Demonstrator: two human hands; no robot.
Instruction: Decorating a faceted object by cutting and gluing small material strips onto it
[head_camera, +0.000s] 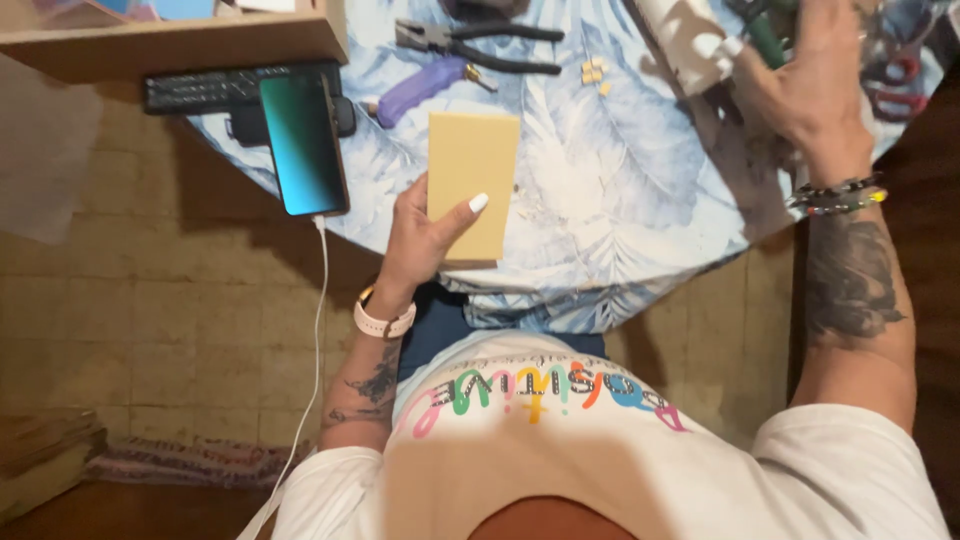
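My left hand (425, 235) holds a flat yellow rectangular block (472, 180) at its lower left, thumb laid across its face, above the near edge of a round table with a blue leaf-pattern cloth (610, 190). My right hand (805, 85) reaches over the table's far right, fingers spread among green-handled and red-handled tools; whether it grips one of them is hidden. A white roll (685, 40) lies just left of that hand.
A phone (303, 142) with a lit screen leans at the table's left, its white cable (318, 330) hanging down. Black-handled pliers (480, 45), a purple-handled tool (425, 88) and small yellow pieces (595, 73) lie behind the block. A cardboard box (170, 40) sits top left.
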